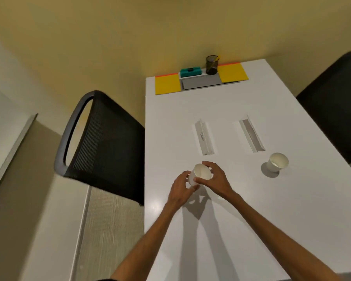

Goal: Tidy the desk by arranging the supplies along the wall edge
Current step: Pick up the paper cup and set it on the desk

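Observation:
A white paper cup (201,173) is held tilted just above the white desk (251,209), its open mouth facing me. My left hand (180,189) grips its lower side and my right hand (213,179) clasps its rim from the right. A second white paper cup (277,164) stands upright on the desk to the right. Two folded white name cards (204,137) (251,135) lie beyond the cups. Along the wall edge sit two yellow pads (167,85) (233,73), a grey box (201,81), a teal case (190,72) and a mesh pen cup (211,64).
A black mesh chair (101,142) stands close to the desk's left edge. Another dark chair (336,98) is at the right side. The yellow wall runs behind the desk's far end.

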`<action>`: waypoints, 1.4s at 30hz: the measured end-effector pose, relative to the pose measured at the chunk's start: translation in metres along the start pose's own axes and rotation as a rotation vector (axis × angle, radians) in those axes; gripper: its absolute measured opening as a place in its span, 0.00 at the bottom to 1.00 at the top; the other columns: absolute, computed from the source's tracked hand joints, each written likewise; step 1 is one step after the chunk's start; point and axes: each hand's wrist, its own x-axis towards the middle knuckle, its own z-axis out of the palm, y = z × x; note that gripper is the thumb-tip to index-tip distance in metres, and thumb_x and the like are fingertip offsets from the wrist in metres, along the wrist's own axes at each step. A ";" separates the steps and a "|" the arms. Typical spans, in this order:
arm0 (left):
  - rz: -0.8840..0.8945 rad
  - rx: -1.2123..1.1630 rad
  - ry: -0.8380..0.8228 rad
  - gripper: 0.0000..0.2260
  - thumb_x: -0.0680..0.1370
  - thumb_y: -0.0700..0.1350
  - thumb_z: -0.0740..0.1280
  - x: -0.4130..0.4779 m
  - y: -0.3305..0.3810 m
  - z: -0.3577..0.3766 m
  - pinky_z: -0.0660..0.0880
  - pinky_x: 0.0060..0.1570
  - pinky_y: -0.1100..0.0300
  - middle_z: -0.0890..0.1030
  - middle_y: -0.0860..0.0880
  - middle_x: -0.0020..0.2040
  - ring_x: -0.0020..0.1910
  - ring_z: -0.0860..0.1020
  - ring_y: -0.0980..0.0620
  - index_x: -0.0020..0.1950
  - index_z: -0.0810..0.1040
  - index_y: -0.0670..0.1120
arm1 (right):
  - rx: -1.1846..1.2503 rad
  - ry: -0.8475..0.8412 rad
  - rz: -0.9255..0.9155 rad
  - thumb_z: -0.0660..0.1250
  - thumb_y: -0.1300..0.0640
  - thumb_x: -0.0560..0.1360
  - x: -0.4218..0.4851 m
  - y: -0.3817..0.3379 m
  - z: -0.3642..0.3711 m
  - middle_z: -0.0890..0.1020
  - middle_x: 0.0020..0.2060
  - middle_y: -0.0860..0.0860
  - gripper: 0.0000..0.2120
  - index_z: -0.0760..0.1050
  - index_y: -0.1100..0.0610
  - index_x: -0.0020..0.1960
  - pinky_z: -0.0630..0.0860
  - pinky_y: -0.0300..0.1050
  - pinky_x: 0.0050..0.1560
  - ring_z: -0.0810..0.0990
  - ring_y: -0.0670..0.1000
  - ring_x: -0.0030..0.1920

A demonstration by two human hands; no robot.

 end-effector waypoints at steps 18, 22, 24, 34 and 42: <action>0.243 -0.003 -0.366 0.30 0.79 0.54 0.68 0.063 -0.025 -0.014 0.73 0.67 0.52 0.75 0.48 0.71 0.69 0.74 0.46 0.78 0.61 0.50 | -0.182 0.448 0.116 0.79 0.49 0.65 0.010 -0.003 0.047 0.74 0.65 0.48 0.38 0.68 0.50 0.71 0.73 0.45 0.61 0.77 0.52 0.63; 0.240 -0.078 -0.390 0.24 0.81 0.44 0.66 0.081 -0.025 -0.010 0.70 0.71 0.49 0.74 0.48 0.72 0.72 0.72 0.48 0.76 0.65 0.47 | -0.179 0.488 0.162 0.79 0.51 0.66 0.028 0.001 0.043 0.73 0.67 0.49 0.39 0.67 0.52 0.72 0.70 0.44 0.63 0.75 0.52 0.65; 0.198 -0.153 -0.377 0.21 0.82 0.38 0.63 0.087 -0.020 -0.007 0.70 0.71 0.48 0.75 0.47 0.71 0.72 0.72 0.48 0.75 0.68 0.45 | -0.176 0.495 0.177 0.79 0.52 0.66 0.036 0.004 0.041 0.73 0.67 0.50 0.39 0.67 0.53 0.72 0.68 0.42 0.63 0.74 0.52 0.66; 0.131 -0.173 -0.423 0.25 0.78 0.27 0.56 0.111 -0.018 0.010 0.66 0.75 0.51 0.73 0.42 0.72 0.73 0.71 0.45 0.74 0.69 0.39 | -0.172 0.475 0.274 0.80 0.55 0.66 0.058 0.023 0.037 0.72 0.70 0.53 0.41 0.65 0.57 0.74 0.68 0.48 0.68 0.72 0.55 0.69; 0.046 -0.114 -0.402 0.26 0.78 0.28 0.58 0.111 -0.021 0.010 0.66 0.75 0.47 0.69 0.41 0.75 0.75 0.68 0.44 0.76 0.65 0.38 | -0.217 0.429 0.325 0.79 0.48 0.65 0.060 0.023 0.039 0.67 0.73 0.52 0.48 0.57 0.54 0.77 0.70 0.52 0.67 0.68 0.55 0.72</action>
